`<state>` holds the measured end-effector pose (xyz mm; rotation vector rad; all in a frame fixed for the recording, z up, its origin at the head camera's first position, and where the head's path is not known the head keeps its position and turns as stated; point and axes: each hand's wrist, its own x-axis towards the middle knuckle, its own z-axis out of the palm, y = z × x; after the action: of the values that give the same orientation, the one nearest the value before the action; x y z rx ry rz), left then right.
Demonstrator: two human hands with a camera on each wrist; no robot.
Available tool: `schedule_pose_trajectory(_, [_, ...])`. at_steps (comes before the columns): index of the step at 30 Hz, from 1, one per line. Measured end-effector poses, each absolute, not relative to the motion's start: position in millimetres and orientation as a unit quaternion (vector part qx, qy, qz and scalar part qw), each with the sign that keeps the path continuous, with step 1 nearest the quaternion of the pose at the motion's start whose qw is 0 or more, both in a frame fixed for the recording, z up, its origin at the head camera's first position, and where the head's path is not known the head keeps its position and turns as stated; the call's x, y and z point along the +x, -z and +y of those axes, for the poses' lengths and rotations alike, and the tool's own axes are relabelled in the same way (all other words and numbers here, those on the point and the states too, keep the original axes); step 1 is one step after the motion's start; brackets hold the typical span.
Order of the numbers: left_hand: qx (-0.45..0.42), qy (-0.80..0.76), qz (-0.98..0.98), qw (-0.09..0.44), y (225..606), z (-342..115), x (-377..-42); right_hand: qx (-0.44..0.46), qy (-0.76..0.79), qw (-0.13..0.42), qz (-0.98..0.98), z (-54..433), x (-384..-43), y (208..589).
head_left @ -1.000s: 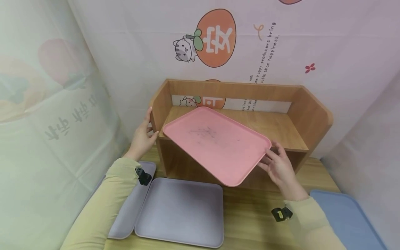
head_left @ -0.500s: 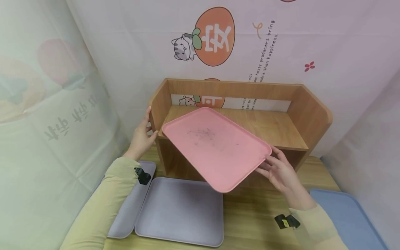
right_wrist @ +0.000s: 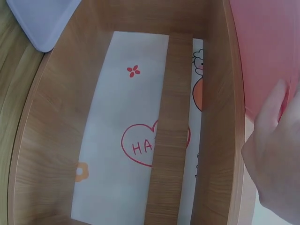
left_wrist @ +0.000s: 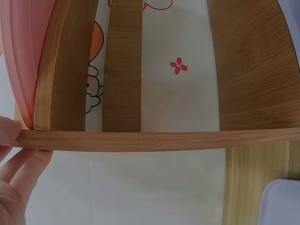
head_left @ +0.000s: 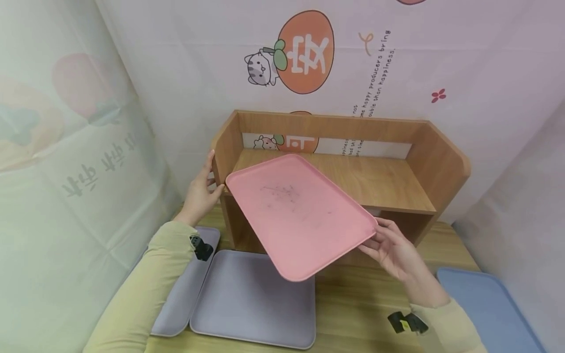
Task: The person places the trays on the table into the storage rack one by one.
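Note:
A pink tray (head_left: pixel 304 220) with dark scuff marks slants across the front of a wooden shelf (head_left: pixel 375 189). Its far left part lies over the shelf board, while its near corner juts out in front. My right hand (head_left: pixel 395 252) grips the tray's right corner, thumb and fingers at the rim; in the right wrist view this hand (right_wrist: pixel 279 150) shows at the right edge against the pink. My left hand (head_left: pixel 199 193) holds the shelf's left side panel. In the left wrist view, the left hand (left_wrist: pixel 21 176) pinches the panel's edge close to the tray (left_wrist: pixel 28 56).
A grey-lilac tray (head_left: pixel 253 314) lies on the wood-grain table (head_left: pixel 353 314) under the pink tray's near corner. Left of it is another lilac tray (head_left: pixel 176 309), partly behind my left arm. A blue tray (head_left: pixel 485 304) lies at the right. Printed cloth (head_left: pixel 190 73) hangs around.
The pink tray's near end has swung left and toward me, and its right corner has come down slightly. My right hand has moved with it. The left hand stays on the side panel.

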<state>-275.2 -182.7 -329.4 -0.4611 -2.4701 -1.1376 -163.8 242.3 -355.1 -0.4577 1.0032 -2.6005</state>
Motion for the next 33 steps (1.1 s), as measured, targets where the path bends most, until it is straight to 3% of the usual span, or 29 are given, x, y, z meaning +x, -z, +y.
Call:
schedule_pose_trajectory(17, [-0.160,0.445,-0.868,0.149,331,-193,-278,-0.303,0.862,0.291,0.283,233,-155,367])
schedule_pose_trajectory(26, [-0.168,0.454,-0.863,0.144,329,-194,-279,-0.294,0.858,0.258,0.334,208,-147,365])
schedule_pose_trajectory(33, [-0.167,0.451,-0.864,0.151,327,-191,-278,-0.205,0.865,0.214,0.405,180,-148,356])
